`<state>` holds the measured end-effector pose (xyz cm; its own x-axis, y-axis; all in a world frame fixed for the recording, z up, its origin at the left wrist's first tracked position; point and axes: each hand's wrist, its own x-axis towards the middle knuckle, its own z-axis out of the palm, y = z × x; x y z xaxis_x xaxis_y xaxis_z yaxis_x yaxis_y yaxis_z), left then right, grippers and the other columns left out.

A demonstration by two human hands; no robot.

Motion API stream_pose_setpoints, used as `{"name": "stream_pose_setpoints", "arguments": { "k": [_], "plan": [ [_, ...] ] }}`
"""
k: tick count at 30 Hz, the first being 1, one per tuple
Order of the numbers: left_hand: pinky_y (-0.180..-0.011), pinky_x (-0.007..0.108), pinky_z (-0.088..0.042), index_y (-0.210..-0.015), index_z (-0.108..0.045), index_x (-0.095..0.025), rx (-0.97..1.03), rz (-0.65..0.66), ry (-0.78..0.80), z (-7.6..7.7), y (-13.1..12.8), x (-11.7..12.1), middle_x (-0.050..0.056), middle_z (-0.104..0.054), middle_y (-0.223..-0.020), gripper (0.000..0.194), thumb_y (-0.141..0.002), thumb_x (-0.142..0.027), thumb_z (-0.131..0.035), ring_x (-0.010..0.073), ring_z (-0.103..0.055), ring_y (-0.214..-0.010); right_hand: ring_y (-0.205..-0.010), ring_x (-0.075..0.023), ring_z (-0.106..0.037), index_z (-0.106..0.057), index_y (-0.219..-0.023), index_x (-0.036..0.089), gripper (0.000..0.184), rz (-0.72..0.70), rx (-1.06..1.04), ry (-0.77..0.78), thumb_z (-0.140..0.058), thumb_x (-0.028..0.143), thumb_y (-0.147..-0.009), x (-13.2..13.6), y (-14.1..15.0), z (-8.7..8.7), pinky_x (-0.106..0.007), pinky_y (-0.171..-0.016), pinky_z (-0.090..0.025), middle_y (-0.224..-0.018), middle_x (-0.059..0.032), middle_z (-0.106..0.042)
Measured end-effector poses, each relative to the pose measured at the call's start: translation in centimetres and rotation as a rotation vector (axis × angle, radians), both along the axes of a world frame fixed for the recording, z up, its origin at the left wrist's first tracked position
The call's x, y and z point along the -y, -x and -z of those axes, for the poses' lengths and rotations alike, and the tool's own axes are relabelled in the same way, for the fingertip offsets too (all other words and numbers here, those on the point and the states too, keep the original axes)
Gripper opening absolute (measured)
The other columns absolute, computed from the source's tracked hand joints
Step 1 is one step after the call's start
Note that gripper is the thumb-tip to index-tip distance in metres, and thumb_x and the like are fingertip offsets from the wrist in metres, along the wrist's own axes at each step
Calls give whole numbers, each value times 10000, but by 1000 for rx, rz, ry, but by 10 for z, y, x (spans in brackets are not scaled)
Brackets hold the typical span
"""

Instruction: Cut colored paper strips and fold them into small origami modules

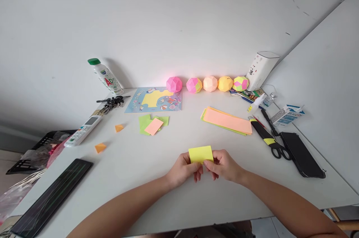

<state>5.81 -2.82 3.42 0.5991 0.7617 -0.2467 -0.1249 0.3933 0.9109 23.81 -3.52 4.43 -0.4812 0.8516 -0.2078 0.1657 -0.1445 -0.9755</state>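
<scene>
A small yellow piece of paper [201,154] is held up between both hands near the front of the table. My left hand [183,168] pinches its lower left side with the thumb in front. At the lower right, my right hand [224,165] grips it the same way, fingers curled behind. Beyond them lie green paper pieces [144,122] with a peach paper piece [154,126] on top. To the right is a stack of long paper strips [227,120], peach uppermost. Two small folded orange paper pieces [100,148] rest to the left.
Several faceted paper balls [210,83] line the wall. A blue card [130,105], a bottle [106,77], keys [113,102], a remote control [84,131] and a dark slab [53,197] occupy the left. Scissors [266,137], a phone [303,154] and a glue bottle [255,104] lie right.
</scene>
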Motion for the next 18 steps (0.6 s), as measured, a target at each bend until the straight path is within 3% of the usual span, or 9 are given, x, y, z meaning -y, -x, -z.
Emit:
{"name": "stream_pose_setpoints", "arguments": {
  "k": [5, 12, 15, 18],
  "plan": [
    [-341, 209, -385, -633, -560, -123, -4, -8, 90, 1, 1, -2, -8, -569, -494, 142, -678, -251, -604, 98, -508, -357, -379, -81, -479, -484, -612, 166, 254, 14, 40, 19, -568, 337, -779, -4, -7, -6, -191, -379, -344, -458, 45, -504],
    [-291, 193, -321, -579, -476, -156, -33, -89, 123, 4, 4, -3, -24, -557, -428, 108, -637, -183, -563, 94, -464, -296, -362, -74, -460, -457, -590, 172, 257, 43, 42, 35, -585, 321, -756, -11, -14, -10, -199, -383, -357, -446, 58, -471],
    [-354, 217, -376, -624, -465, -161, 44, -116, 81, 4, 5, -4, -12, -575, -500, 159, -703, -255, -565, 109, -511, -371, -379, -79, -472, -450, -602, 176, 254, 46, 26, 33, -579, 326, -761, -11, -14, -7, -202, -397, -370, -454, 58, -479],
    [-524, 276, -465, -791, -490, -162, 134, -126, 17, 4, 6, -7, 17, -617, -695, 261, -763, -407, -573, 136, -587, -562, -406, -83, -495, -493, -644, 161, 215, 3, 36, 47, -572, 316, -769, -10, -12, -3, -208, -423, -399, -503, 42, -515]
  ]
}}
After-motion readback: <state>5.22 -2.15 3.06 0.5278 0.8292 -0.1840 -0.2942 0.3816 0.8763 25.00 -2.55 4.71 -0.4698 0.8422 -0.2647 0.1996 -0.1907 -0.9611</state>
